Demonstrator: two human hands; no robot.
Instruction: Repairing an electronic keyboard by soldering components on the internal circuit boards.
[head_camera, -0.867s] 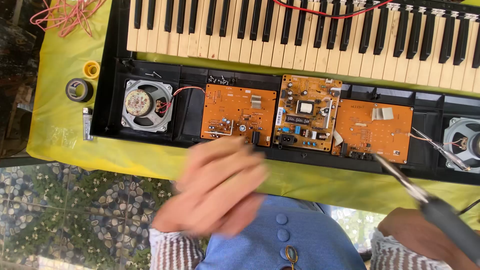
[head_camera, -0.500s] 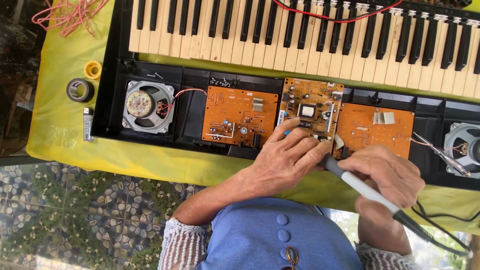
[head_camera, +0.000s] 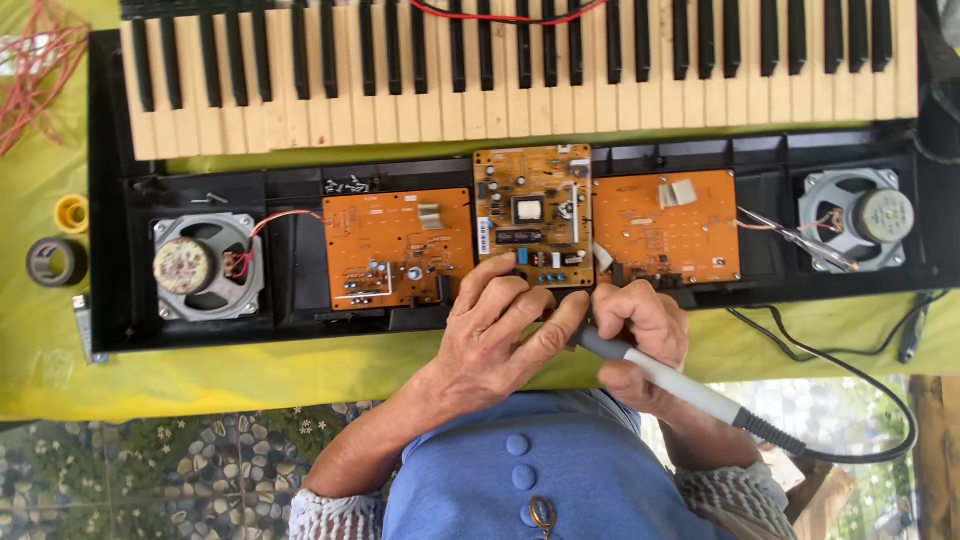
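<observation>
Orange-brown boards sit in the opened keyboard case (head_camera: 120, 300). Since a moment ago your left hand (head_camera: 500, 335) has moved from mid-air onto the near edge of the middle circuit board (head_camera: 533, 215), fingers pressing, gripping nothing. Your right hand (head_camera: 640, 335) has drawn in beside it, grasping the grey soldering iron (head_camera: 665, 380). Yellow-green cloth (head_camera: 60, 370) covers the desk; patterned tile floor below.

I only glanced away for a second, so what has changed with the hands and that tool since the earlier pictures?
Both hands moved forward onto the open keyboard. The left hand now rests at the near edge of the middle circuit board. The right hand brought the grey soldering iron close beside it, gripped as before. Both speakers and the outer boards stayed put.
</observation>
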